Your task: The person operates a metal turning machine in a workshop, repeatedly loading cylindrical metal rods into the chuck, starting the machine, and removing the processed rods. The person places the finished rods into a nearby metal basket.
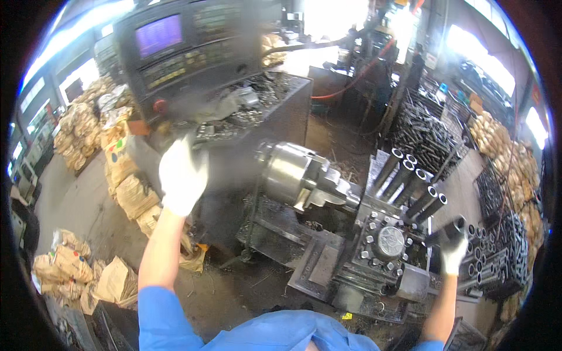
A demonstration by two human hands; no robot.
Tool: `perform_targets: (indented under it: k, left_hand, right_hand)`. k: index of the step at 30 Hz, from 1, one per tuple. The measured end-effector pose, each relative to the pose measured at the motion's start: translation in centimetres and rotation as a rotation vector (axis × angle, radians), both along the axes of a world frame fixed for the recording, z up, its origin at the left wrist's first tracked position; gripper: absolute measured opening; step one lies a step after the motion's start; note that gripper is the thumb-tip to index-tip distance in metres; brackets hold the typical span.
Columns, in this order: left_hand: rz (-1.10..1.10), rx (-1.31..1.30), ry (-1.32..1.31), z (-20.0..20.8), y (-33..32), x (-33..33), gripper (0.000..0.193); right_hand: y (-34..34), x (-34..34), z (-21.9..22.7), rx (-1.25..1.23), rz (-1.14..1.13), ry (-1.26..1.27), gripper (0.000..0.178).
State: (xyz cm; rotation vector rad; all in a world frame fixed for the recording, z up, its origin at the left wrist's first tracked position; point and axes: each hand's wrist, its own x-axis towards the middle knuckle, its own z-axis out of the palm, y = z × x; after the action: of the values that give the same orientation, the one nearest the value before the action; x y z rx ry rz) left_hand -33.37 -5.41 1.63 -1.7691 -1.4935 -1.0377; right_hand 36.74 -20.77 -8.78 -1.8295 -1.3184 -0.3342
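My left hand (184, 175), in a white glove, is raised left of the lathe chuck (287, 172) and below the control panel (187, 47). Its fingers are smeared by motion, so I cannot tell what they do. Far to the right, my right hand (453, 251), gloved in white, is closed on a short dark metal tube (446, 231). Beside that hand stands the square tool post (390, 243), ringed with bolts. Several dark tubes (404, 175) with bright ends lean in a row behind the tool post. The chuck's steel jaws face the tool post.
Metal chips and a grey cloth (234, 102) lie on the machine's top below the panel. Stacked tubes (483, 257) fill a rack at right. A bin of metal parts (424, 126) stands behind. Brown sacks (134, 196) line the floor at left. A red hose (357, 82) hangs at the back.
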Motion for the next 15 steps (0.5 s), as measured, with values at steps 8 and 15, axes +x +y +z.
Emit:
perform_targets:
  k: [8, 15]
  left_hand:
    - [0.421, -0.583, -0.074, 4.1, 15.6, -6.9, 0.086]
    - [-0.163, -0.121, -0.307, 1.5, 3.8, 4.8, 0.048]
  right_hand:
    - [-18.8, -1.8, 1.1, 0.156, -0.031, 0.541, 0.077]
    - [-24.0, -10.5, 0.8, 0.16, 0.187, 0.636, 0.075]
